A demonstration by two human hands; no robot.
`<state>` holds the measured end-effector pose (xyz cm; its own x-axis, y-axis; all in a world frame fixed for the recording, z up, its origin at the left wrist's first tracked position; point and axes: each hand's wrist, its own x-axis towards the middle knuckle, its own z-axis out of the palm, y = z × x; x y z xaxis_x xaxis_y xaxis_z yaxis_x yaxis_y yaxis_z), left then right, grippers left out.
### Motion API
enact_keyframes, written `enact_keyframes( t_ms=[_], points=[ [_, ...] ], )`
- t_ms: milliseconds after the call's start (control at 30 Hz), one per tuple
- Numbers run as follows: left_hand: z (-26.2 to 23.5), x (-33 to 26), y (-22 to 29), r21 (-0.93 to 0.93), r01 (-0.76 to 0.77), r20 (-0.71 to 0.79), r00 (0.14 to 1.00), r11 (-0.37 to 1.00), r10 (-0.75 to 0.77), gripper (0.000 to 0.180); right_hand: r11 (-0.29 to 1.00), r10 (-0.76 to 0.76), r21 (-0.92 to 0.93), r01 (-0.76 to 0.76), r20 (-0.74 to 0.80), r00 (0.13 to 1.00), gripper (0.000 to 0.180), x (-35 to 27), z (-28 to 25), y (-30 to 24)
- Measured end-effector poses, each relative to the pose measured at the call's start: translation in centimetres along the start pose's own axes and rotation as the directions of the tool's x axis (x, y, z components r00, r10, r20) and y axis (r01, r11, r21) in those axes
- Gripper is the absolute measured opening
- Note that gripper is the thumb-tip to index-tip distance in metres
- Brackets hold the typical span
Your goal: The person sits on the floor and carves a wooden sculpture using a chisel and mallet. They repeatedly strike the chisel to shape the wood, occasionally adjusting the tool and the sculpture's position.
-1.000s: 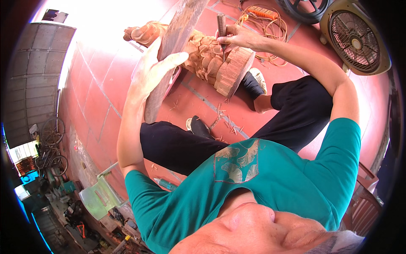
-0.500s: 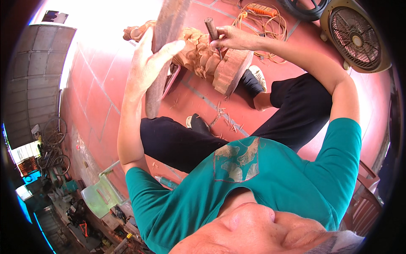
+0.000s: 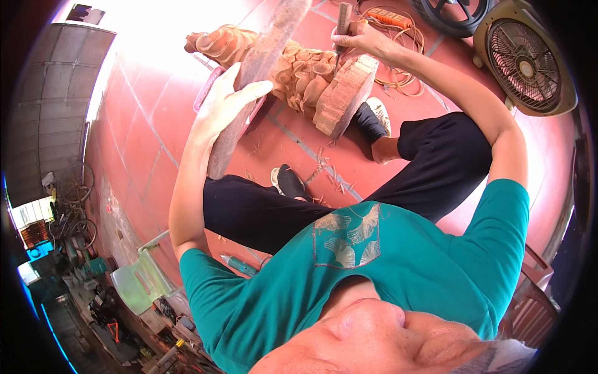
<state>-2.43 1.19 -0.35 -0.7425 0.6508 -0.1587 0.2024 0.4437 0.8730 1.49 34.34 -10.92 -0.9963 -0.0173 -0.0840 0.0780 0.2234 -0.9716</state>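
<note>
Two hands closed, left hand (image 3: 225, 106) gripping wooden mallet (image 3: 255, 75), right hand (image 3: 363, 38) holding chisel (image 3: 341, 28) on carving (image 3: 305, 75).

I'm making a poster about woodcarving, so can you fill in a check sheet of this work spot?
Surface: red tiled floor, glare at the top.
Job's things: carved wooden figure lying on the floor; long wooden mallet; chisel with its tip on the carving.
Clutter: wood chips scattered beside the person's feet.
Hands: left hand wrapped round the mallet; right hand gripping the chisel.
Cables: orange power strip with coiled cord behind the carving.
Surroundings: box fan, a tyre, green plastic chair, bicycles by the left wall.
</note>
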Motion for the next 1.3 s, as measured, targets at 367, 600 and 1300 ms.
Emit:
enact_keyframes(
  t_ms=[367,600,1300],
  points=[
    [2.0,-4.6,0.7,-0.455,0.048,-0.103,0.989,0.889,-0.106,0.037,0.983,-0.15,-0.052,0.173,0.299,0.942,0.028,-0.9,3.1,-1.6],
    [2.7,-5.6,-1.3,-0.435,0.009,-0.17,0.981,0.901,-0.092,0.044,0.932,-0.251,-0.178,0.316,0.312,0.916,0.042,-1.2,4.4,-2.1],
    [2.3,-5.5,-2.4,-0.439,0.04,-0.164,0.979,0.898,-0.124,0.037,0.788,-0.33,-0.384,0.482,0.398,0.856,0.047,-1.5,4.5,-2.7]
  ],
)
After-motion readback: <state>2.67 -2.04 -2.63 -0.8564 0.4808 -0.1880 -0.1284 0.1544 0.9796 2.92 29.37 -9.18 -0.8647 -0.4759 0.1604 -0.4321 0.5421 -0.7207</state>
